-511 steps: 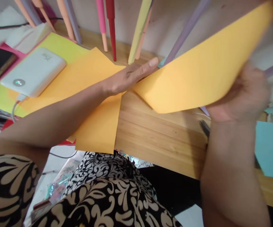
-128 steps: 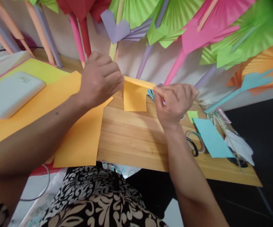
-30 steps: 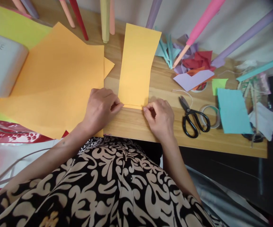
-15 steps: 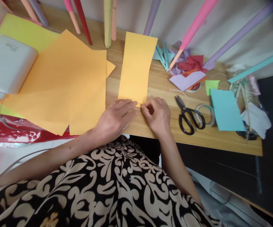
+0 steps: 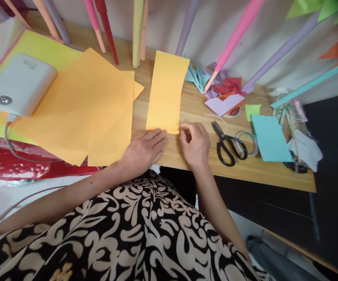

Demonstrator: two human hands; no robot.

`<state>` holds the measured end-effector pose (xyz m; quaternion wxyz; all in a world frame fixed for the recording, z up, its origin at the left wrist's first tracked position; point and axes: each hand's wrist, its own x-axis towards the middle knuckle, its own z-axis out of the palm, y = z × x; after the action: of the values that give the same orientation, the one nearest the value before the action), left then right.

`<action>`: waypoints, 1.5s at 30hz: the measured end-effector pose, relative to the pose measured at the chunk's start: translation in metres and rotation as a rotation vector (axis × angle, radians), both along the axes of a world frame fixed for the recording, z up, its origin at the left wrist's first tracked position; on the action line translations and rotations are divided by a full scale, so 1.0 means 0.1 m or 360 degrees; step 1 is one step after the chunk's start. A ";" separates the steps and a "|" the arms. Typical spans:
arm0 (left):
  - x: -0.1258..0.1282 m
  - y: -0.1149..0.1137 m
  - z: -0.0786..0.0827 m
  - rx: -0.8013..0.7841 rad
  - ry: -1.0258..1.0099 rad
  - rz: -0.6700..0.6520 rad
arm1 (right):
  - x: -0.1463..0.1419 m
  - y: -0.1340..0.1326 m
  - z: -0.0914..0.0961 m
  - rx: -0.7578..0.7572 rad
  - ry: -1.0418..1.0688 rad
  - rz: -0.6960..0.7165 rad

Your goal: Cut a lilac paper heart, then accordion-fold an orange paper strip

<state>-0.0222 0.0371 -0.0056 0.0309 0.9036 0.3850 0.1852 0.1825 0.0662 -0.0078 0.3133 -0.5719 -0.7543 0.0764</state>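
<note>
Paper strip: plain yellow-orange, oblong, long sides running away from the person, far end angled slightly right. Lies on the wooden counter. Narrow folded band along the near short edge, crease side to side; its left part under the left hand, right end visible. Beyond the band, surface smooth, uncreased. Far corners crisp.

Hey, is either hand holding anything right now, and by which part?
The left hand lies flat on the folded near edge of the orange paper strip, not gripping. The right hand is at its near right corner; whether it pinches is unclear.
</note>
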 end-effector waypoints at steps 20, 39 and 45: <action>-0.17 -0.08 0.07 0.0036 -0.0005 0.0207 | -0.06 -0.31 0.03 0.0006 -0.0507 0.0176; -0.26 -0.08 -0.14 0.0181 -0.0212 0.0203 | -0.12 -0.31 -0.01 0.0071 -0.0476 0.0155; -0.27 -0.09 -0.14 0.0166 -0.0269 0.0193 | -0.12 -0.33 -0.02 0.0117 -0.0465 0.0089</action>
<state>-0.0489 0.0281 -0.0194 0.0050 0.8602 0.4248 0.2819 0.1705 0.0335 -0.0103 0.2187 -0.5439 -0.8097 -0.0266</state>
